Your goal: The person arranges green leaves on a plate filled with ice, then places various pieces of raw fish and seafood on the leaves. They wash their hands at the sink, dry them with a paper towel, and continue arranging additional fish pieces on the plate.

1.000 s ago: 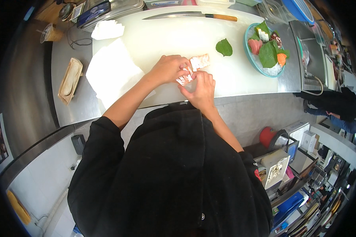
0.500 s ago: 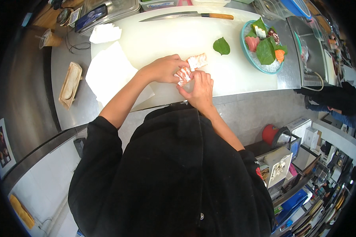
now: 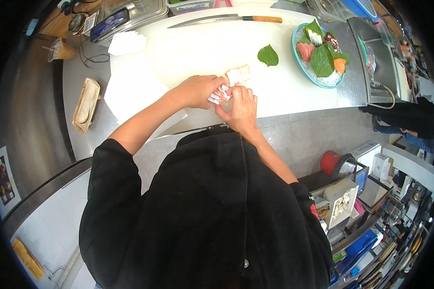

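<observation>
My left hand point(image 3: 196, 90) and my right hand point(image 3: 240, 109) meet over the white cutting board point(image 3: 212, 50), both holding a row of pale pink fish slices point(image 3: 220, 94) between their fingers. Another piece of pale fish point(image 3: 238, 74) lies on the board just beyond the hands. A single green leaf point(image 3: 268, 55) lies on the board to the right. A blue plate point(image 3: 301, 65) at the right carries crushed ice, green leaves and pieces of pink and orange fish.
A long knife with a wooden handle point(image 3: 225, 19) lies along the far edge of the board. White cloths point(image 3: 126, 43) lie at the board's left. A wooden tray point(image 3: 85, 105) sits on the steel counter at the left. A sink point(image 3: 378, 58) is at the right.
Both hands have stayed together over the fish slices, with only small finger movement. The view has shifted slightly.
</observation>
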Demonstrator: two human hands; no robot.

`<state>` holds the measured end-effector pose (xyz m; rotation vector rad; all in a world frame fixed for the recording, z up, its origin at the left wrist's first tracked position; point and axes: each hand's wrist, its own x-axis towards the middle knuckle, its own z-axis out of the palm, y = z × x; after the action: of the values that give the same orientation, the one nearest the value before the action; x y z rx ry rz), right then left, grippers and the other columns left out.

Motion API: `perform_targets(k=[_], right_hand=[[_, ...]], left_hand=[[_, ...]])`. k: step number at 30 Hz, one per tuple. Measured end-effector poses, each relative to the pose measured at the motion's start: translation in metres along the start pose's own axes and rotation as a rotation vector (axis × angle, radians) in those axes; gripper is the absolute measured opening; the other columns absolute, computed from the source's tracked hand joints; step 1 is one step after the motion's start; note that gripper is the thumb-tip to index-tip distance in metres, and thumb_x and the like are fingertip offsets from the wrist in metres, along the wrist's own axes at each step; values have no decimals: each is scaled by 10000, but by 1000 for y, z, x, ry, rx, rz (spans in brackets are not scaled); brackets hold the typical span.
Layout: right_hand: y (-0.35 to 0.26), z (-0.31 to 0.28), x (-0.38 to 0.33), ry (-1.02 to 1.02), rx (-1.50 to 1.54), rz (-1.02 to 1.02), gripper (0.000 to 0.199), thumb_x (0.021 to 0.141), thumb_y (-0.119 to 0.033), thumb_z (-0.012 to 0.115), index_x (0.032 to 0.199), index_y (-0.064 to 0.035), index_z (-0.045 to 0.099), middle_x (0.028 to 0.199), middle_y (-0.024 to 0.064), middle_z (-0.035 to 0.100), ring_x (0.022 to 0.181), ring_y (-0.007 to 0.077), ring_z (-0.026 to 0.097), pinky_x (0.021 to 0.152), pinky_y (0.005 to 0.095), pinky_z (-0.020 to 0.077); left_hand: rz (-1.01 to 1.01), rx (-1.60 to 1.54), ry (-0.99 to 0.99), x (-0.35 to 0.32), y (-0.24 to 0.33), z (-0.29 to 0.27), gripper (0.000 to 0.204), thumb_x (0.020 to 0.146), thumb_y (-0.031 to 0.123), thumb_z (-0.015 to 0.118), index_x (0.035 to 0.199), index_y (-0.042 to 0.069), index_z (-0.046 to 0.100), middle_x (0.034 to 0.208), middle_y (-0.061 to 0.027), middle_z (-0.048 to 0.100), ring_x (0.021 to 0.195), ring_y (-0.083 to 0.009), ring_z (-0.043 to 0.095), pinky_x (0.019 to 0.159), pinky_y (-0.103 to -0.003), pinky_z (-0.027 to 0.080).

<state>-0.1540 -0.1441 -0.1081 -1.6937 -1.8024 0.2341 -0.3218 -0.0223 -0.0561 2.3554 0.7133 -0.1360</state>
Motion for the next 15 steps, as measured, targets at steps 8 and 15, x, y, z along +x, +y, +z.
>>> perform_targets(k=[8, 15], right_hand=[[0, 1, 2, 2, 15, -15, 525, 646, -196, 894, 1034, -114, 551, 974, 57, 584, 920, 282, 562, 774, 426, 369], [-1, -16, 1, 107, 102, -51, 546, 591, -183, 895, 1024, -110, 571, 971, 53, 607, 914, 283, 584, 756, 433, 365]], left_hand=[[-22, -161, 111, -5, 1, 14, 607, 703, 107, 808, 1254, 118, 554, 1002, -165, 714, 946, -374, 696, 811, -446, 544], [-116, -384, 38, -9, 21, -3, 581, 707, 90, 775, 1252, 99, 574, 990, -158, 704, 918, -362, 693, 801, -421, 538]])
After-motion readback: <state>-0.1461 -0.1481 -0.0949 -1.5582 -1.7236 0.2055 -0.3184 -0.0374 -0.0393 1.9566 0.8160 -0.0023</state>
